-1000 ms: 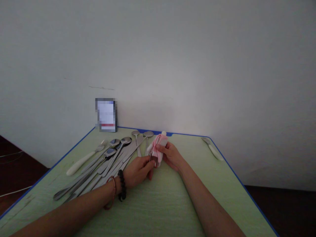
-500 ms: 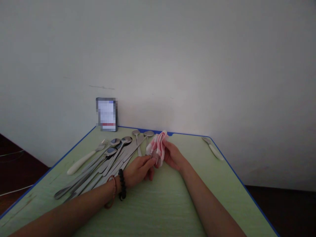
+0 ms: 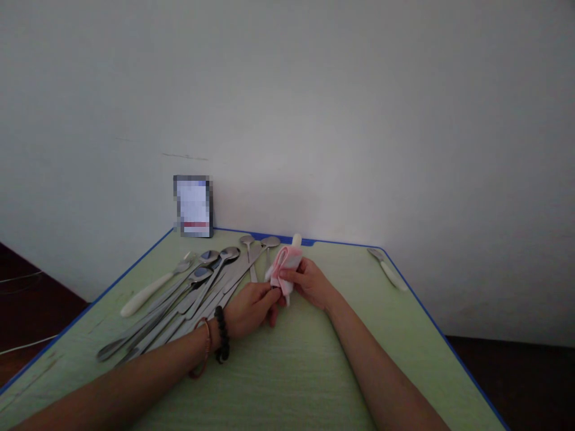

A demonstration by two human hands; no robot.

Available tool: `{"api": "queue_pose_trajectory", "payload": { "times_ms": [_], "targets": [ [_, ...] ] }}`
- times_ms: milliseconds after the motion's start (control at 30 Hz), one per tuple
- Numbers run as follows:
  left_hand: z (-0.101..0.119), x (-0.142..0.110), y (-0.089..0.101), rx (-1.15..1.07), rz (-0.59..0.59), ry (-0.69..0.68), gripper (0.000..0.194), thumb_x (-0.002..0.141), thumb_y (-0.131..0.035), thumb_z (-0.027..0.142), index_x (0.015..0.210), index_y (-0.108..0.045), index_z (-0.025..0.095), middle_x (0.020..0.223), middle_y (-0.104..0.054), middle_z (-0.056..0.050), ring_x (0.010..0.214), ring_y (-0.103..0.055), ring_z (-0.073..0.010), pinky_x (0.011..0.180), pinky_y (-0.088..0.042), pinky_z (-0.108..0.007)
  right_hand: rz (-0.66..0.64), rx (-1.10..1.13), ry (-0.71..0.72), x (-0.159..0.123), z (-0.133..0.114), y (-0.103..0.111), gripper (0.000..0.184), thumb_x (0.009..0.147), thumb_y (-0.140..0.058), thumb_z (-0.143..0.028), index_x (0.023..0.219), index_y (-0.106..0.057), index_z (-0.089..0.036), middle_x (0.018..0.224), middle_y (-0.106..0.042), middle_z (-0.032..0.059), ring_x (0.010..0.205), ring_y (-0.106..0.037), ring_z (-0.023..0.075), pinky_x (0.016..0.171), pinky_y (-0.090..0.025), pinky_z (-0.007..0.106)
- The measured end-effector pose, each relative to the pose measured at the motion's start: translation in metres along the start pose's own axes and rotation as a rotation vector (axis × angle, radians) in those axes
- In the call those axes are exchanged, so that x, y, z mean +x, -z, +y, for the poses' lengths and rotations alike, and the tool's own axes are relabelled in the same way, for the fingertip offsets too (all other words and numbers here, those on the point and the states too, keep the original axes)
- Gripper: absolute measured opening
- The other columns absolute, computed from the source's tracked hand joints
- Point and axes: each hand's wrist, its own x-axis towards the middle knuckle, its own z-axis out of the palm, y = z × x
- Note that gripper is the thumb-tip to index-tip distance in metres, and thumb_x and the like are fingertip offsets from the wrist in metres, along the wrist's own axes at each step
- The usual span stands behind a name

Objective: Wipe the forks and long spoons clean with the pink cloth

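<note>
My right hand [image 3: 309,282] is closed round a pink and white cloth [image 3: 284,266], which is wrapped about a utensil whose white handle tip [image 3: 296,240] sticks out at the far end. My left hand [image 3: 250,308] is pinched on the near end of that utensil, right beside the cloth; the metal part is mostly hidden by my fingers. Both hands rest low over the green table [image 3: 287,371]. On my left wrist I see a dark bead bracelet [image 3: 221,343].
Several metal spoons and knives [image 3: 197,293] lie fanned out to the left of my hands, with a white-handled piece [image 3: 144,295] at their left edge. Another white-handled utensil [image 3: 387,270] lies alone at the far right. A blurred card [image 3: 193,206] leans on the wall.
The cloth in my right hand has slid back along the utensil, so the white handle tip shows again. My left hand has barely moved.
</note>
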Motion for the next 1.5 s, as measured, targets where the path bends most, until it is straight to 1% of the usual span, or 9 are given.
{"api": "queue_pose_trajectory", "payload": {
  "times_ms": [167, 367, 467, 733, 967, 1067, 1167, 1333, 1500],
  "targets": [
    [0.002, 0.001, 0.001, -0.018, 0.013, 0.038, 0.034, 0.082, -0.036, 0.040, 0.068, -0.056, 0.015, 0.042, -0.055, 0.004, 0.036, -0.042, -0.0096, 0.040, -0.031, -0.020, 0.073, -0.171, 0.056, -0.002, -0.004, -0.002, 0.026, 0.062, -0.072, -0.030, 0.081, -0.062, -0.015, 0.072, -0.062, -0.0008, 0.064, -0.052, 0.0114, 0.065, -0.041, 0.025],
    [0.005, -0.001, 0.000, -0.076, 0.008, 0.043, 0.033, 0.080, -0.037, 0.042, 0.066, -0.053, 0.016, 0.040, -0.053, 0.004, 0.035, -0.042, -0.0092, 0.040, -0.032, -0.019, 0.118, -0.311, 0.050, -0.004, -0.006, -0.004, 0.025, 0.066, -0.068, -0.036, 0.076, -0.063, -0.013, 0.068, -0.060, -0.0007, 0.061, -0.050, 0.0109, 0.062, -0.038, 0.024],
    [0.005, 0.000, 0.000, -0.107, 0.010, 0.042, 0.033, 0.079, -0.035, 0.042, 0.065, -0.051, 0.017, 0.040, -0.053, 0.004, 0.034, -0.041, -0.0088, 0.039, -0.031, -0.019, 0.119, -0.228, 0.054, -0.003, -0.004, -0.003, 0.025, 0.066, -0.069, -0.036, 0.075, -0.064, -0.014, 0.068, -0.061, -0.0006, 0.061, -0.050, 0.0110, 0.063, -0.039, 0.025],
    [0.007, -0.001, -0.001, -0.105, 0.002, 0.066, 0.032, 0.077, -0.038, 0.039, 0.058, -0.051, 0.017, 0.037, -0.052, 0.004, 0.033, -0.040, -0.0089, 0.038, -0.029, -0.020, 0.176, 0.237, 0.058, 0.002, 0.001, -0.005, 0.019, 0.063, -0.073, -0.028, 0.074, -0.065, -0.015, 0.071, -0.065, 0.0002, 0.064, -0.055, 0.0106, 0.067, -0.043, 0.024],
    [0.006, -0.003, 0.000, -0.068, -0.029, 0.049, 0.029, 0.076, -0.041, 0.035, 0.059, -0.054, 0.017, 0.039, -0.055, 0.003, 0.035, -0.043, -0.0105, 0.041, -0.031, -0.021, 0.271, 0.364, 0.103, 0.006, -0.002, 0.001, 0.019, 0.064, -0.072, -0.028, 0.074, -0.065, -0.014, 0.068, -0.065, 0.0016, 0.060, -0.056, 0.0123, 0.068, -0.047, 0.028],
    [0.004, -0.001, 0.000, -0.060, 0.006, 0.009, 0.026, 0.078, -0.039, 0.034, 0.068, -0.055, 0.016, 0.044, -0.057, 0.002, 0.040, -0.045, -0.0111, 0.043, -0.034, -0.021, 0.253, 0.329, 0.108, 0.005, -0.003, 0.001, 0.020, 0.063, -0.072, -0.027, 0.077, -0.064, -0.015, 0.070, -0.066, 0.0014, 0.061, -0.057, 0.0119, 0.067, -0.046, 0.027],
    [0.002, 0.001, 0.000, -0.052, 0.041, -0.011, 0.030, 0.082, -0.033, 0.037, 0.075, -0.053, 0.016, 0.047, -0.056, 0.002, 0.040, -0.044, -0.0105, 0.042, -0.032, -0.020, 0.180, 0.245, 0.090, 0.003, -0.003, 0.000, 0.024, 0.060, -0.074, -0.023, 0.081, -0.064, -0.016, 0.072, -0.066, 0.0004, 0.063, -0.056, 0.0112, 0.064, -0.045, 0.025],
    [0.003, 0.001, 0.000, -0.015, 0.044, -0.025, 0.032, 0.085, -0.035, 0.040, 0.075, -0.053, 0.016, 0.047, -0.055, 0.003, 0.039, -0.044, -0.0099, 0.042, -0.033, -0.019, 0.100, 0.046, 0.028, 0.001, -0.001, -0.001, 0.031, 0.058, -0.074, -0.020, 0.086, -0.063, -0.015, 0.074, -0.065, 0.0008, 0.065, -0.056, 0.0124, 0.063, -0.044, 0.024],
    [0.001, 0.001, -0.001, 0.006, 0.033, -0.030, 0.035, 0.087, -0.034, 0.041, 0.073, -0.054, 0.016, 0.046, -0.055, 0.004, 0.039, -0.045, -0.0101, 0.042, -0.034, -0.020, 0.066, -0.019, 0.018, 0.003, 0.000, 0.002, 0.027, 0.059, -0.073, -0.021, 0.083, -0.063, -0.015, 0.075, -0.064, 0.0007, 0.066, -0.056, 0.0120, 0.064, -0.043, 0.025]
  ]
}}
